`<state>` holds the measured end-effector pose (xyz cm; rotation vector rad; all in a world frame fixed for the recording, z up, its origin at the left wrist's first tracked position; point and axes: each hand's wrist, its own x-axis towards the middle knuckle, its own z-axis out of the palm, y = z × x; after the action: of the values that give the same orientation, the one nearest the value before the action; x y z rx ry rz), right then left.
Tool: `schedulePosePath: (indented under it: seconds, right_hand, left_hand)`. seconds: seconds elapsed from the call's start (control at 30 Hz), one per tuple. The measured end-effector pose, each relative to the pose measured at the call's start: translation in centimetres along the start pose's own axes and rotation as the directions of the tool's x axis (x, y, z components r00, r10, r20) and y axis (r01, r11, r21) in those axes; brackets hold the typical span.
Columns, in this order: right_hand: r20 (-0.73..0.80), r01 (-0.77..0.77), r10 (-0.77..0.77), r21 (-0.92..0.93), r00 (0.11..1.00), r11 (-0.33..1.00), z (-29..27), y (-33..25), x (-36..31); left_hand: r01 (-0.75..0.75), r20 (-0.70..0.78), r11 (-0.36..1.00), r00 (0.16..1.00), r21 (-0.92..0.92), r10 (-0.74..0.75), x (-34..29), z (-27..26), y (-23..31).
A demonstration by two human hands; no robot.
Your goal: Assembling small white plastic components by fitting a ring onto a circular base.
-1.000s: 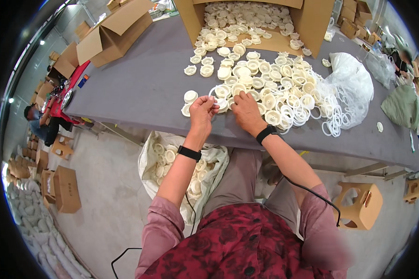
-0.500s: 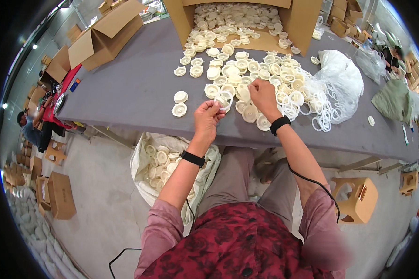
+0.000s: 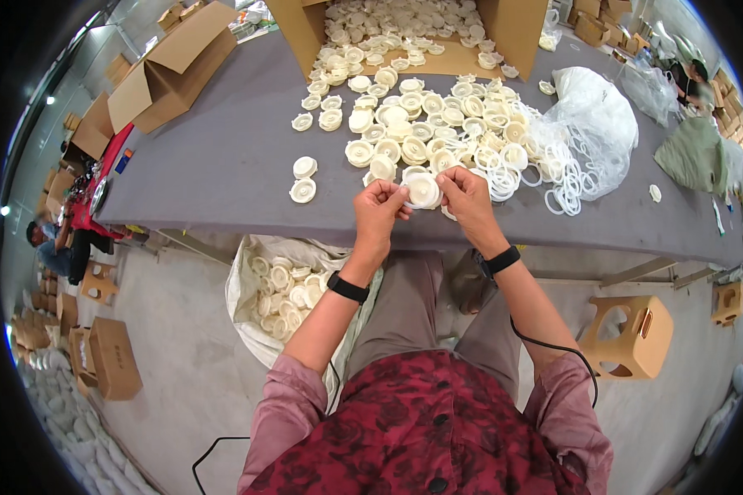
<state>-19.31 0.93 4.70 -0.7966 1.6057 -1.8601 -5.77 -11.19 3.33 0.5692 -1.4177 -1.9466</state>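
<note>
Between my two hands, over the table's front edge, is a cream round plastic cap (image 3: pixel 423 190) with a white ring around its rim. My left hand (image 3: pixel 376 216) is closed, pinching the left side of the cap and ring between thumb and fingers. On the opposite side my right hand (image 3: pixel 469 206) grips the cap's edge, fingers curled. Just beyond lies a heap of similar caps (image 3: pixel 413 124). To its right, loose white rings (image 3: pixel 565 194) spill out of a clear plastic bag (image 3: pixel 598 111). Two caps (image 3: pixel 304 179) sit apart on the left.
A cardboard box (image 3: pixel 516 37) on its side holds more caps at the table's back. An open carton (image 3: pixel 173 70) stands at the far left. Below the table are a white sack (image 3: pixel 243 297) of caps and a tan stool (image 3: pixel 627 337). Other people are in the background.
My right hand has come back from the heap with a cap, meeting my left hand. The white ring that my left hand held is now at the cap's rim.
</note>
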Motion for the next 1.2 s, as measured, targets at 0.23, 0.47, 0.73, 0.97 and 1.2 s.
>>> schedulePosePath:
  seconds: [0.23, 0.47, 0.73, 0.97, 1.2]
  right_hand:
    - [-0.216, 0.003, -0.003, -0.003, 0.976, 1.0, -1.0, 1.1, -4.7]
    - [-0.204, -0.027, 0.095, 0.31, 0.974, 0.95, -0.6, 1.9, -7.6]
    - [-0.158, -0.021, 0.134, 0.569, 0.978, 0.822, -1.7, 3.0, -9.1]
    - [-0.133, 0.032, 0.067, 0.626, 0.989, 0.779, -2.1, 3.7, -9.6]
    - [-0.066, -0.004, 0.059, 0.633, 0.996, 0.774, -3.0, 4.1, -10.1]
  left_hand:
    - [-0.311, -0.038, 0.907, 0.942, 0.284, 0.334, -3.8, 2.1, 0.2]
    - [-0.665, 0.428, 0.212, 0.658, 0.716, 0.62, -6.4, 4.4, -0.4]
    - [-0.678, 0.518, 0.192, 0.686, 0.709, 0.511, -7.5, 5.7, -0.5]
    - [-0.702, 0.565, 0.12, 0.651, 0.702, 0.507, -7.6, 5.9, -1.1]
    - [-0.676, 0.452, 0.441, 0.73, 0.591, 0.513, -7.9, 4.6, -1.7]
